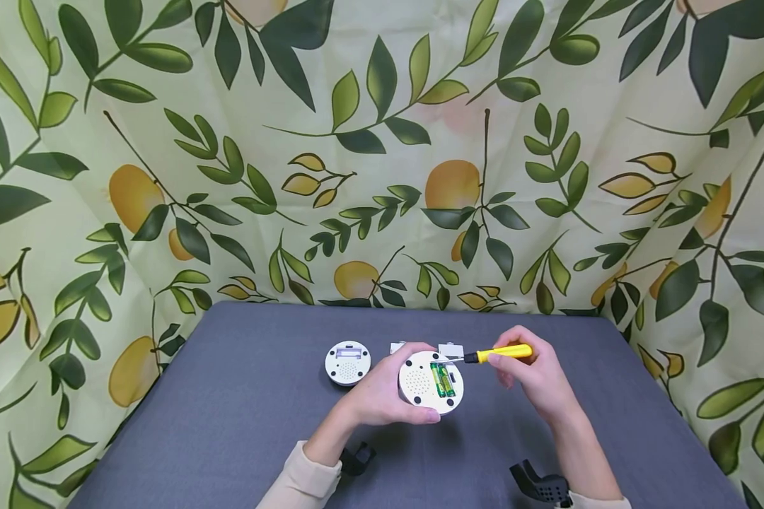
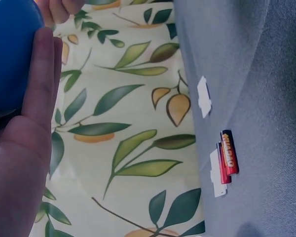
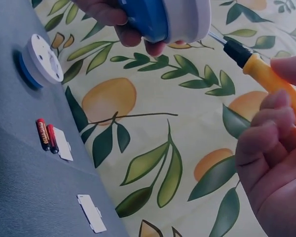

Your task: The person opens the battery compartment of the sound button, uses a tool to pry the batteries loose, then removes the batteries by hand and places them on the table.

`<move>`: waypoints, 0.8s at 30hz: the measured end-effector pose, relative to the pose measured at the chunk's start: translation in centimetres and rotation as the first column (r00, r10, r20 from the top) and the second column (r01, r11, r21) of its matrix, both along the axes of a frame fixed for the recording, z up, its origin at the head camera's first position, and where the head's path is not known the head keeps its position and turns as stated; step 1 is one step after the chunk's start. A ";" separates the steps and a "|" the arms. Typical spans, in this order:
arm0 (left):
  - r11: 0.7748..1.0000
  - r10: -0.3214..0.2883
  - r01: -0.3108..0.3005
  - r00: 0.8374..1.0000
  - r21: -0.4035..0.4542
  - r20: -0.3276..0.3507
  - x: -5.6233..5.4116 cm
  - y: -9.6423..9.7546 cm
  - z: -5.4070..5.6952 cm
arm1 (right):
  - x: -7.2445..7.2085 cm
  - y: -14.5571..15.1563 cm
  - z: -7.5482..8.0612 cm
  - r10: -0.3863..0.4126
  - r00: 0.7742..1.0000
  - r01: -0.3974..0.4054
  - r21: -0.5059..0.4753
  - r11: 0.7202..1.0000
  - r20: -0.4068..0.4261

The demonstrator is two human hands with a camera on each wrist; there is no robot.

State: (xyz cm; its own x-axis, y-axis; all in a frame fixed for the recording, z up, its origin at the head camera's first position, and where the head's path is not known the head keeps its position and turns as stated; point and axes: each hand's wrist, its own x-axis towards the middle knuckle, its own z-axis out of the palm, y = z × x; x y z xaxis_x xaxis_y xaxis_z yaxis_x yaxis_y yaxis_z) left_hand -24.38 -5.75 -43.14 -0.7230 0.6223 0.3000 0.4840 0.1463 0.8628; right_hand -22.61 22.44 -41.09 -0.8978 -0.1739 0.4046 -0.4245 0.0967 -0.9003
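My left hand (image 1: 382, 396) grips a round white device (image 1: 417, 385) by its edge, held up off the table with its underside towards me. Two green batteries (image 1: 442, 380) lie in its uncovered battery slot. In the left wrist view the device's other side shows as a smooth blue dome (image 2: 12, 59). A screwdriver (image 1: 512, 351) with a yellow handle and black collar is held by my right hand (image 1: 537, 382), between thumb and curled fingers. Its metal shaft reaches the upper end of the slot, by the batteries; whether the tip touches them I cannot tell.
A second round white-and-blue device (image 1: 348, 367) sits on the grey table (image 1: 248, 410), its battery slot uncovered. Behind my left hand lie two red-and-black batteries (image 2: 229, 154) beside a white cover (image 2: 217, 173). Another white cover (image 1: 450, 350) lies farther right. Patterned cloth (image 1: 388, 177) hangs behind the table.
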 end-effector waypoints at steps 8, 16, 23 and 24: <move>1.000 -0.027 0.027 1.000 -0.006 -0.003 0.1 0.1 0.1 | -0.4 -0.2 -0.4 0.010 0.999 -0.005 -0.085 0.996 0.049; 1.000 -0.020 0.020 1.000 0.000 0.005 0.2 0.1 0.0 | -0.5 0.1 -0.6 0.050 0.991 -0.039 -0.090 0.995 0.125; 1.000 -0.027 0.026 0.999 0.007 0.018 0.1 0.1 0.1 | -0.6 0.4 -0.6 0.058 0.985 -0.051 -0.049 0.997 0.163; 1.000 -0.027 0.026 0.999 0.004 0.024 0.1 0.1 0.1 | -0.6 0.4 -0.6 0.060 0.984 -0.053 -0.047 0.998 0.167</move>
